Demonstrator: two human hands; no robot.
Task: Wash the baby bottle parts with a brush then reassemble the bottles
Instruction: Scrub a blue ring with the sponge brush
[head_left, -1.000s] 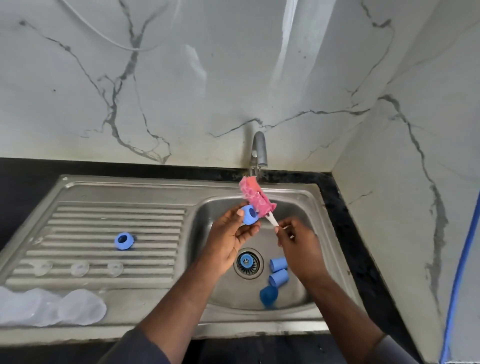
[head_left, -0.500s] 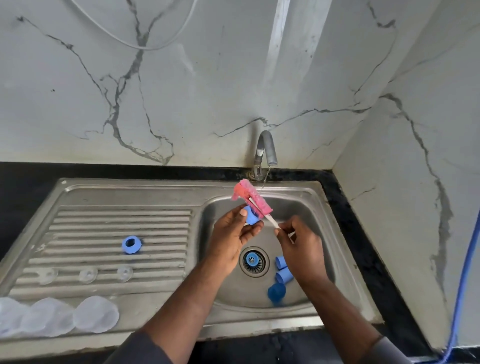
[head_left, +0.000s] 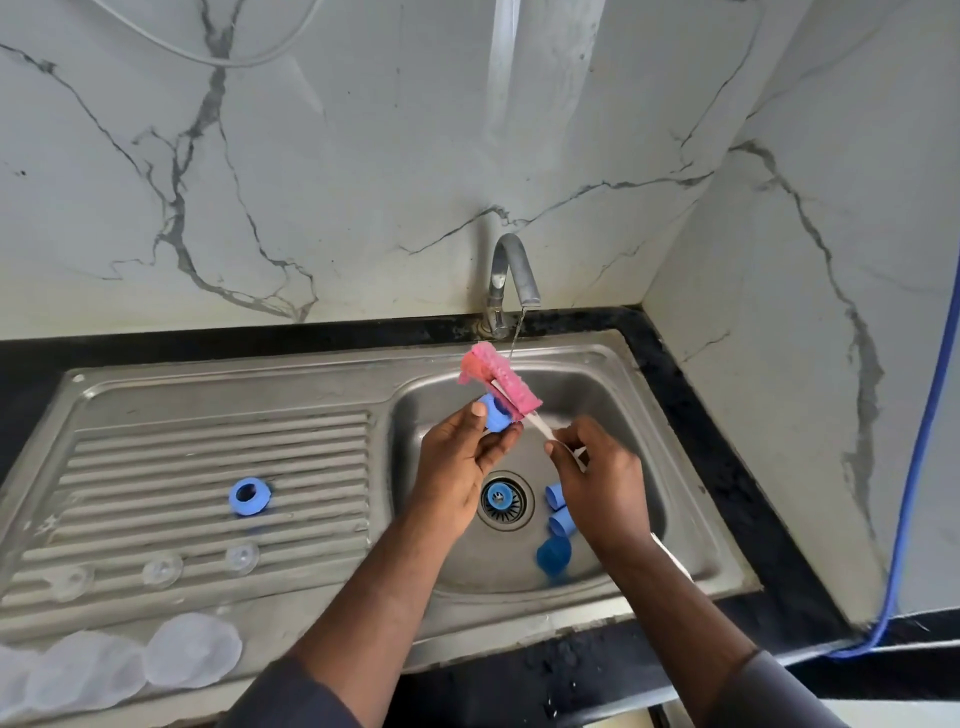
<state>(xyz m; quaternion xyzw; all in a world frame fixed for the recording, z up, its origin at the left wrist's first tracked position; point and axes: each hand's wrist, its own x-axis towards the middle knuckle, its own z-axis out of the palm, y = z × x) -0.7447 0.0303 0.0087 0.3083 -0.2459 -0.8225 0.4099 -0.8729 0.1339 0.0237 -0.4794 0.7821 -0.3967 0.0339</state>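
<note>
My left hand (head_left: 465, 457) grips a blue bottle collar ring (head_left: 496, 414) over the sink basin (head_left: 613, 410). My right hand (head_left: 597, 478) pinches the white handle of a pink sponge brush (head_left: 496, 376), whose head lies against the ring, just below the tap's thin stream. Three blue caps (head_left: 556, 525) lie in the basin beside the drain (head_left: 503, 498). Another blue ring (head_left: 249, 496) sits on the drainboard (head_left: 208, 457). Three clear nipples (head_left: 162, 571) stand in a row there, with clear bottles (head_left: 130, 660) lying at the front left.
The steel tap (head_left: 511, 280) stands behind the basin with water running. A black counter (head_left: 737, 499) borders the sink. Marble walls close in behind and on the right. A blue hose (head_left: 919, 415) hangs down the right wall.
The brush head has shifted against the ring and tilted flatter as my right hand worked the handle. The camera view has tilted up a little; both hands stay over the basin.
</note>
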